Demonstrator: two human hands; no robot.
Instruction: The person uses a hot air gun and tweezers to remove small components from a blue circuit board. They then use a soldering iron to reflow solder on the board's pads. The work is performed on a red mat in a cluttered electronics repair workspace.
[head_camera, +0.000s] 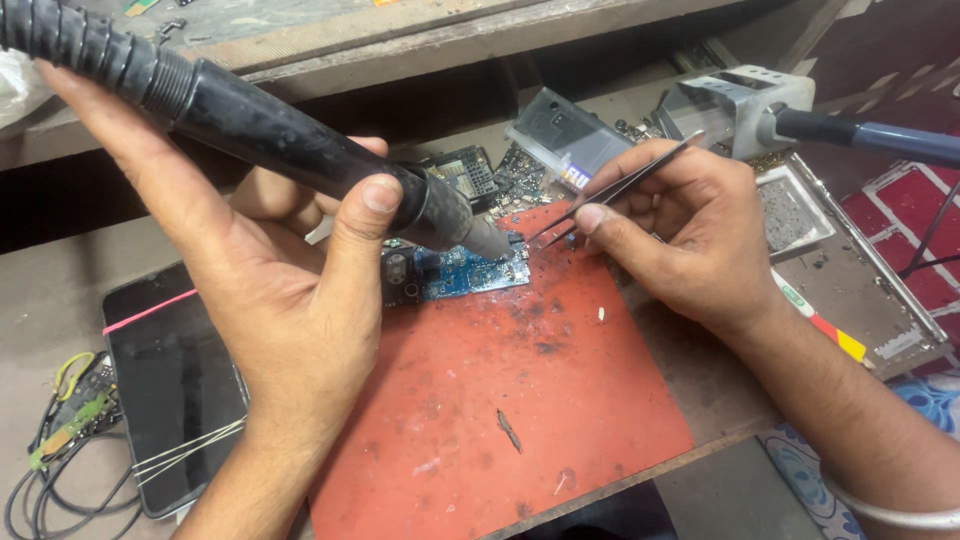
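A left hand (270, 280) wraps its fingers around a black hot-air tool (300, 140), nozzle over a blue circuit board (465, 270); the right hand (680, 235) pinches tweezers (615, 190) at the board's edge. The board lies on a stained red mat (520, 400) on a cluttered workbench (60, 290), with a dark phone (170, 380) at the left.
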